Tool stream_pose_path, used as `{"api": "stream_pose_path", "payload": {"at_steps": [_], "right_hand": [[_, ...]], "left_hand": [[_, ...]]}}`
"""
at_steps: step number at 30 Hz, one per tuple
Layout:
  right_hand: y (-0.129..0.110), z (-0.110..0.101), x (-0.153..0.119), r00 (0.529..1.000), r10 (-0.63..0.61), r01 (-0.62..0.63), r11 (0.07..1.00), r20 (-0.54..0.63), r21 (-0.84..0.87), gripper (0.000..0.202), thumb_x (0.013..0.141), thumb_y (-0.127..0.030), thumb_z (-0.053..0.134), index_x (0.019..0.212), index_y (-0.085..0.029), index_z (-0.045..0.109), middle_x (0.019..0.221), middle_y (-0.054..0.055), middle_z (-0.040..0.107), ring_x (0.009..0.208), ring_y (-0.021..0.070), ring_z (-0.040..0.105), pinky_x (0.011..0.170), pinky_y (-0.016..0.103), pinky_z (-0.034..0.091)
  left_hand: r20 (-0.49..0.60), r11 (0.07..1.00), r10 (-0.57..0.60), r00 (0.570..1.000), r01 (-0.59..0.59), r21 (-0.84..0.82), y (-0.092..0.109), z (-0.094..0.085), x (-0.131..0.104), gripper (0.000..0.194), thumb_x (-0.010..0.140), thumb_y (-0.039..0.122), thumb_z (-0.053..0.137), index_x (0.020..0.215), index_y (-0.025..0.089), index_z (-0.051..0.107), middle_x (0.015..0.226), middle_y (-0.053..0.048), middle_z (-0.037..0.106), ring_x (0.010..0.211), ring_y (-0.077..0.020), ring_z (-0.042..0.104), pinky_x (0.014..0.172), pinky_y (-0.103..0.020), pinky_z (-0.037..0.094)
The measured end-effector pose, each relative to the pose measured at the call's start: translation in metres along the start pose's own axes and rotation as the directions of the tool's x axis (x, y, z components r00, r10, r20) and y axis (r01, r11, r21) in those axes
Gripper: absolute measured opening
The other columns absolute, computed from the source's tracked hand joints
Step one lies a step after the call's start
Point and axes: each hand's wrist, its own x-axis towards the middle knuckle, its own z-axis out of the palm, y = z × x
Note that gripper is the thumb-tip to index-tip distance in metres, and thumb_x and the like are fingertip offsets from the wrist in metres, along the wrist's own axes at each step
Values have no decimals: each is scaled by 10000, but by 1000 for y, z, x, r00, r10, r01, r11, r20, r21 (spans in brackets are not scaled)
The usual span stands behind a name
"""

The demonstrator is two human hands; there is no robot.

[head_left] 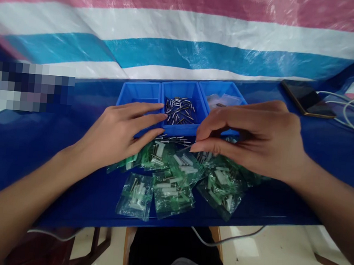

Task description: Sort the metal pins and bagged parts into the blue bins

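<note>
My left hand (125,130) is open, fingers spread, its fingertips at the left front edge of the middle blue bin (180,129). That bin holds a heap of thin metal fasteners (180,111), silvery with narrow shafts. More loose fasteners (174,139) lie just in front of it. My right hand (250,136) is closed in a pinch over the bags, thumb against forefinger. A thin metal fastener (187,148) seems to stick out from the pinch; most of it is hidden. Below both hands lie several clear bags with green bands (172,195), containing white plastic pieces and screws.
The left blue bin (140,92) and the right blue bin (222,87) flank the middle one; clear plastic bags (228,100) lie in the right one. A phone (307,98) and white cables (353,109) are at the right. Striped sheeting (185,31) hangs behind the blue table (76,198).
</note>
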Motion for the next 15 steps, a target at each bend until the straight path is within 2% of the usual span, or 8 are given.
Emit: {"api": "stream_pose_path", "payload": {"at_steps": [3,6,8,10,12,13,14,15], "right_hand": [[-3,-1,3,981,194,-179,945,-28,274,223,917,-98,837,772,-220,720,655,-75,686,500,53,570,487,206,492],[-2,1,4,908,414,-385,763,64,519,234,860,-110,891,717,-210,734,572,-79,640,431,57,517,403,202,446],[2,3,3,868,490,-433,666,82,608,221,888,-164,878,716,-204,746,595,-47,673,440,78,564,370,202,438],[5,4,3,843,537,-407,630,7,661,153,975,-214,796,823,-199,795,748,17,777,565,124,699,410,214,513],[5,4,2,824,557,-363,660,-104,658,124,1043,-205,699,1028,-206,822,935,59,839,744,174,795,498,250,600],[4,4,1,826,541,-345,706,-157,619,151,1055,-193,676,1115,-211,813,984,64,848,780,184,808,514,263,611],[3,3,0,845,495,-325,776,-203,540,166,1050,-182,681,1159,-212,802,988,60,850,768,183,806,514,266,607],[1,3,-1,884,409,-295,864,-228,408,161,1039,-173,695,1158,-209,798,962,53,849,733,175,796,516,267,598]], "left_hand": [[8,1000,-24,1000,24,-12,1,0,0,452,1134,551,408,1318,337,761,1462,-7,705,1304,-278,730,1104,-517,663],[21,999,-49,999,49,-13,2,-1,0,444,1129,564,404,1320,374,757,1478,23,692,1315,-277,723,1128,-536,648],[26,999,-42,999,42,-11,2,-1,0,461,1132,561,396,1327,352,757,1480,10,691,1320,-277,721,1137,-527,643],[24,999,-34,999,34,-13,2,-2,0,474,1135,556,394,1331,324,758,1476,-8,695,1320,-277,721,1135,-515,645],[24,999,-40,999,41,-17,2,-2,0,474,1132,563,397,1328,329,759,1475,-7,696,1319,-280,721,1133,-519,645],[27,999,-45,999,46,-21,2,-2,0,469,1129,569,398,1325,342,759,1477,0,694,1319,-281,721,1134,-525,643],[30,998,-50,998,51,-26,1,-2,0,466,1128,573,397,1324,355,758,1478,8,692,1317,-280,722,1135,-529,642],[30,998,-50,998,51,-29,1,-2,0,466,1128,575,394,1324,359,757,1479,10,691,1315,-279,724,1134,-529,643]]}}
